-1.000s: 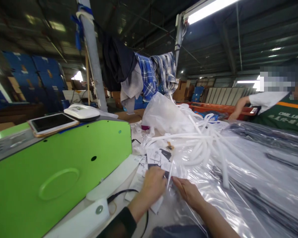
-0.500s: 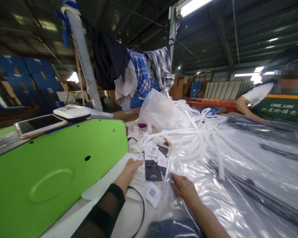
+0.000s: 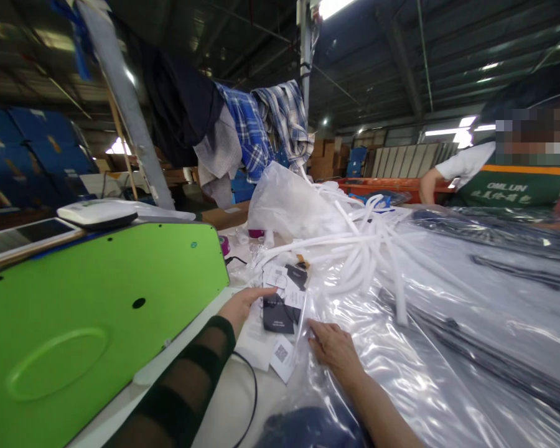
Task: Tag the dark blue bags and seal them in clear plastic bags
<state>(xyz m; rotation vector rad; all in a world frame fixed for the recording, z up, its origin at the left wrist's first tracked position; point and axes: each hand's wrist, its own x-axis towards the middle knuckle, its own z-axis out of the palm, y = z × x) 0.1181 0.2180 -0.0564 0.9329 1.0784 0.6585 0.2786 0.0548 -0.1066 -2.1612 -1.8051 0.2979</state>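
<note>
My left hand [image 3: 241, 306] reaches out beside the green machine, its index finger stretched to the pile of hang tags; its other fingers are mostly hidden. The pile holds a black hang tag [image 3: 279, 314], white ones and thin strings. Nearer me lies a white tag with a square code [image 3: 281, 356]. My right hand [image 3: 335, 348] rests with its fingers spread on the edge of a clear plastic bag [image 3: 382, 361]. Dark folded cloth [image 3: 308, 429] shows under the plastic near me.
A green machine [image 3: 121, 298] with a phone [image 3: 23, 239] and a white device [image 3: 97, 213] on top stands at left. White foam tubes [image 3: 354, 249] lie beyond the tags. A black cable [image 3: 254, 392] curves near me. A co-worker [image 3: 518, 180] stands at right.
My left hand has moved forward, its index finger now over the hang tags. My right hand remains on the plastic. The whole view has shifted slightly.
</note>
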